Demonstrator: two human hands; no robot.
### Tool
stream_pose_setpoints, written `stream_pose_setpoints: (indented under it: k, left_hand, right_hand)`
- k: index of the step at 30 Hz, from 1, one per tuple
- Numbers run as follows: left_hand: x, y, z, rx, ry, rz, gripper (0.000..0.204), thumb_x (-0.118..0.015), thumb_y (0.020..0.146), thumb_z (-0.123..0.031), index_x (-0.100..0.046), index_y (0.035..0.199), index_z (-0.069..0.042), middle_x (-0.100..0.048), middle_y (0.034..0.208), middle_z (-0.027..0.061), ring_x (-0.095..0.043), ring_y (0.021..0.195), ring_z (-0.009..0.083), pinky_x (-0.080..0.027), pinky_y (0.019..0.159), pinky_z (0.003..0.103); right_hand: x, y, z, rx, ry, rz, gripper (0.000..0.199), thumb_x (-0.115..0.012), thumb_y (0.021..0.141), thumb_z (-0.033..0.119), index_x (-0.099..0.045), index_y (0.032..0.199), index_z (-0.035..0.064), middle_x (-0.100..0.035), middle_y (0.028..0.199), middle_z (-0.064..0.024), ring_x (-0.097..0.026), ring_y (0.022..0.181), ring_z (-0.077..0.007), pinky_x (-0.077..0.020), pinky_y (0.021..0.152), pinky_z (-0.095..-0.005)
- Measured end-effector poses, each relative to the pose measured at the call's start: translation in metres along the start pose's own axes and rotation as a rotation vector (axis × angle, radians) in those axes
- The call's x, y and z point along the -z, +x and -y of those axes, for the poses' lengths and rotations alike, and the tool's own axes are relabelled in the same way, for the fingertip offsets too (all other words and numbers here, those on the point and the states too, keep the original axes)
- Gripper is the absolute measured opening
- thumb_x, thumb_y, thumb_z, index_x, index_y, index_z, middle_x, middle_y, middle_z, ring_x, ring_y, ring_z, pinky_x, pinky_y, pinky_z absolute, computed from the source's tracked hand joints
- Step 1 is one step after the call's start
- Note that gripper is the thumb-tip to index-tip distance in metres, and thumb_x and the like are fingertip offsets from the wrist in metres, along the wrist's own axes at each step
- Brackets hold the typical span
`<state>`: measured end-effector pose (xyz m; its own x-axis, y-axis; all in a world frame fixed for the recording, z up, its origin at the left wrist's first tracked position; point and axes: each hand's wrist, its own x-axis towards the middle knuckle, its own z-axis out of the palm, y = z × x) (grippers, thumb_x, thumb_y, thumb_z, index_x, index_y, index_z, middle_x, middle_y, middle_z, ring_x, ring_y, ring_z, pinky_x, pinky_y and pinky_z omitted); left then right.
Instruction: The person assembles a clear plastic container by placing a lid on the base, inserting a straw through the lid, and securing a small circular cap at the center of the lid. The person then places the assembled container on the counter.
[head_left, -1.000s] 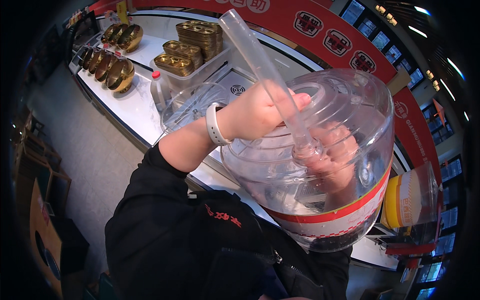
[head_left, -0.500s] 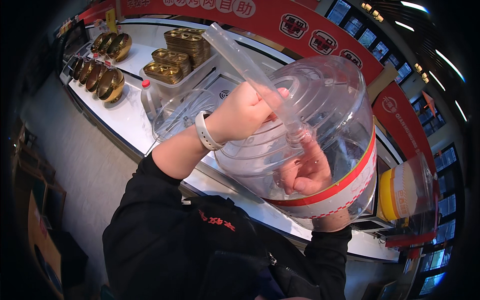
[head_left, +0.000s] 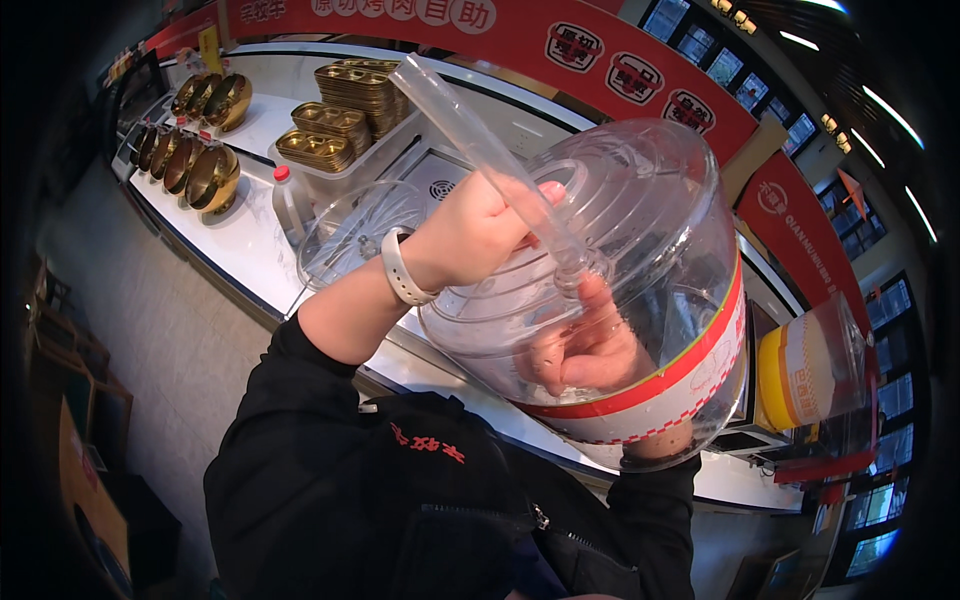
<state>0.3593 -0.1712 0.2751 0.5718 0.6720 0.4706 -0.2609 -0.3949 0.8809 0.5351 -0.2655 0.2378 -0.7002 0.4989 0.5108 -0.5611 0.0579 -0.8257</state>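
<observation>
A large clear plastic tub (head_left: 690, 240) with a red and white band is tilted in front of me, its ringed end facing up. A clear tube (head_left: 450, 110) slants up from that end. My left hand (head_left: 485, 235), with a white band on its wrist, is closed around the tube above its foot. My right hand (head_left: 595, 350) is inside the tub, seen through the wall. Its index finger points up to the foot of the tube, and the other fingers are curled. Whatever it may pinch there is hidden.
Behind the tub runs a white counter (head_left: 240, 235). It carries golden bowls (head_left: 212, 178), stacked golden trays (head_left: 315, 148), a red-capped bottle (head_left: 290, 200) and a clear round plastic piece (head_left: 345, 250). A yellow-banded clear tub (head_left: 800, 370) stands at the right.
The tub and both hands have shifted slightly left in the picture. My right fingers inside the tub have turned and curl a little differently. My left hand still grips the tube.
</observation>
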Motion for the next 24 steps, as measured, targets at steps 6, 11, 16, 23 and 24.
stream_pose_setpoints:
  k: [6, 11, 16, 23, 24]
  left_hand:
    - [-0.001, 0.002, 0.005, -0.03, -0.019, 0.038, 0.043, -0.054, 0.099, -0.024, -0.06, 0.061, -0.002, -0.045, 0.051, -0.003, -0.038, 0.052, 0.0063, -0.031, 0.047, 0.027]
    - [-0.001, 0.001, 0.006, 0.0, -0.013, 0.057, 0.045, -0.053, 0.099, -0.023, -0.057, 0.059, -0.003, -0.044, 0.05, -0.0028, -0.038, 0.051, 0.0065, -0.031, 0.047, 0.028]
    - [-0.005, 0.001, 0.01, -0.006, -0.074, 0.036, 0.043, -0.053, 0.099, -0.021, -0.058, 0.061, -0.002, -0.044, 0.051, -0.0031, -0.038, 0.052, 0.0063, -0.031, 0.047, 0.028]
    - [-0.009, 0.001, 0.008, -0.001, -0.031, -0.012, 0.042, -0.052, 0.099, -0.019, -0.055, 0.061, -0.002, -0.044, 0.052, -0.0032, -0.038, 0.053, 0.0066, -0.031, 0.048, 0.028]
    - [-0.009, 0.0, 0.007, -0.02, -0.018, -0.008, 0.041, -0.052, 0.099, -0.019, -0.055, 0.062, -0.001, -0.045, 0.053, -0.0032, -0.038, 0.054, 0.0065, -0.031, 0.048, 0.028]
  right_hand:
    - [-0.003, -0.002, 0.025, -0.165, -0.616, -0.113, 0.056, -0.056, 0.09, -0.004, -0.042, 0.143, 0.0106, -0.061, 0.091, -0.0095, -0.059, 0.083, -0.0181, -0.0463, 0.077, -0.0325]
    - [0.002, 0.019, 0.042, 0.041, -1.113, -0.026, 0.04, -0.061, 0.078, -0.006, -0.06, 0.116, 0.0062, -0.065, 0.094, -0.0138, -0.062, 0.08, -0.0255, -0.0477, 0.069, -0.0354]
    - [-0.021, 0.024, 0.064, 0.272, -2.1, -0.055, 0.037, -0.066, 0.066, -0.004, -0.061, 0.1, 0.008, -0.063, 0.089, -0.0143, -0.06, 0.07, -0.0304, -0.0462, 0.059, -0.0389]
    - [-0.015, 0.015, 0.057, 0.323, -2.373, -0.183, 0.034, -0.07, 0.073, 0.014, -0.067, 0.105, 0.0262, -0.064, 0.089, -0.0052, -0.062, 0.072, -0.0176, -0.0442, 0.056, -0.0272]
    - [-0.011, 0.015, 0.053, 0.337, -2.377, -0.156, 0.033, -0.071, 0.075, 0.015, -0.066, 0.106, 0.0229, -0.064, 0.088, -0.006, -0.062, 0.072, -0.0197, -0.0456, 0.057, -0.0287]
